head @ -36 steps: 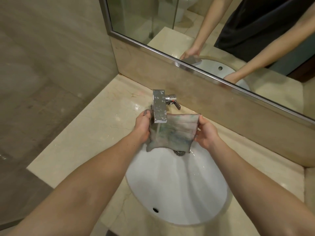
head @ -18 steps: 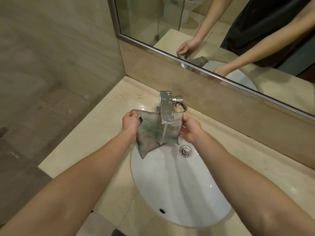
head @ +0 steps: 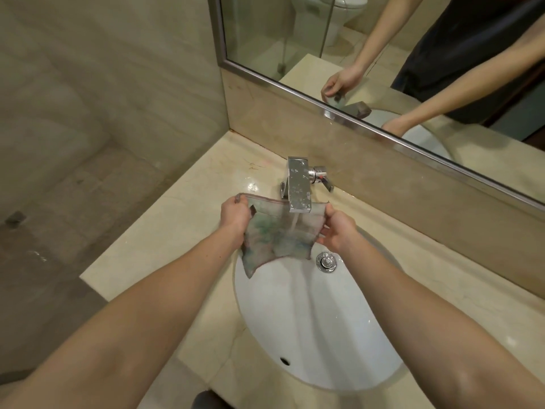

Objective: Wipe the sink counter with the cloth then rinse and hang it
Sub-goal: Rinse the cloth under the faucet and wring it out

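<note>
A wet grey cloth (head: 271, 234) with faint green and pink stains hangs spread out under the chrome faucet (head: 299, 187). Water runs from the spout onto its middle. My left hand (head: 234, 215) pinches the cloth's upper left corner and my right hand (head: 336, 228) grips its right edge. The cloth's lower corners dangle over the back of the white oval sink basin (head: 309, 326). The beige marble counter (head: 165, 231) surrounds the basin.
The chrome drain plug (head: 326, 262) sits just below my right hand. The faucet lever (head: 323, 180) sticks out to the right. A framed mirror (head: 383, 54) runs above the backsplash. A tiled wall stands at the left, and the counter's left edge drops to the floor.
The cloth has shifted left under the stream and my hands spread it wider than half a second ago. The drain plug, hidden a second ago, now shows. The view moved closer.
</note>
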